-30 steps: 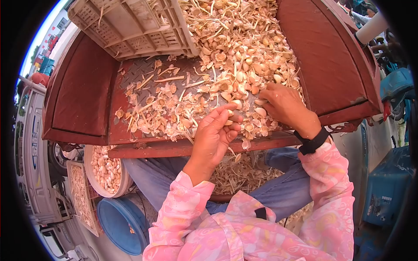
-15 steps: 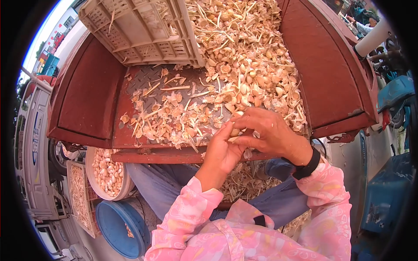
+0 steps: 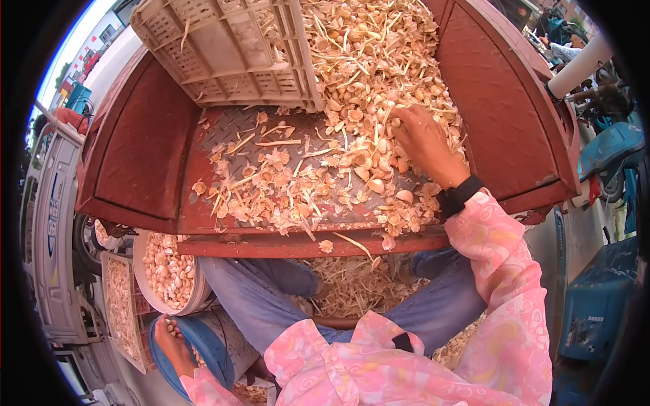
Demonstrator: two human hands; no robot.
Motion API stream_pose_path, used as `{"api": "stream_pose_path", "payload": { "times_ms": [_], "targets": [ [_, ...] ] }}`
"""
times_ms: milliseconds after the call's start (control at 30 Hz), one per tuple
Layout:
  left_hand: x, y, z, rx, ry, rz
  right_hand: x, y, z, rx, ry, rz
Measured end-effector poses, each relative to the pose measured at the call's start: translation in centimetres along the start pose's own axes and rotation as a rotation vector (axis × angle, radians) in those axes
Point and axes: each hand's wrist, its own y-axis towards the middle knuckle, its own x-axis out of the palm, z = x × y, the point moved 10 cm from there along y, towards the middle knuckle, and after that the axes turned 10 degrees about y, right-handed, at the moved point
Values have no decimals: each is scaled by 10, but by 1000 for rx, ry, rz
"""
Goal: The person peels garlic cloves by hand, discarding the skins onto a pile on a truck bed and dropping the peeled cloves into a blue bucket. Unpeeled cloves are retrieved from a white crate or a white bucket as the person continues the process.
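My left hand [image 3: 174, 345] is over the rim of the blue bucket [image 3: 206, 338] at lower left, its fingers curled round several garlic cloves [image 3: 172, 328]. Pale cloves show inside that bucket, partly hidden by the hand. On the red cart bed, my right hand [image 3: 425, 143] reaches into the garlic pile [image 3: 379, 74], fingers bent and pinched at a pale piece of garlic; the fingertips are partly hidden. Loose cloves, dry stalks and papery skins lie around it. A dark band circles the right wrist.
A tilted cream plastic crate [image 3: 227, 54] stands on the cart at the back left. Red side walls [image 3: 518, 115] flank the bed. A white bucket of cloves [image 3: 169, 274] and a crate of garlic bits [image 3: 122, 304] stand at left. Stalks litter the ground between my knees.
My hands, together over the cart's front edge before, are now apart. The left has gone down to the blue bucket with cloves; the right has moved forward into the pile.
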Motion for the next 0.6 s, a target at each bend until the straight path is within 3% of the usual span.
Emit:
{"api": "stream_pose_path", "payload": {
  "times_ms": [67, 133, 167, 233, 333, 400, 467, 533, 600],
  "targets": [
    [-52, 22, -96, -240, 203, 1, 17, 8, 6, 50, 42, -145],
    [-55, 9, -81, -47, 447, 97, 28, 9, -1, 2, 25, -225],
    [-53, 5, -73, 48, 566, 141, 31, 4, 13, 203, 257, -230],
    [-52, 8, -66, 128, 357, 164, 52, -23, 31, 608, 719, -251],
    [30, -33, 56, 341, 69, 54, 52, -25, 6, 603, 1007, -278],
    [112, -76, 117, 451, -164, -268, 47, -25, -8, 558, 1185, -278],
    [206, -137, 153, 416, -278, -675, 45, -29, -18, 526, 1232, -283],
    [295, -199, 165, 273, -338, -1019, 40, -35, -39, 517, 1247, -271],
    [364, -246, 157, 42, -496, -1218, 29, -41, -59, 402, 949, -248]
  ]
}}
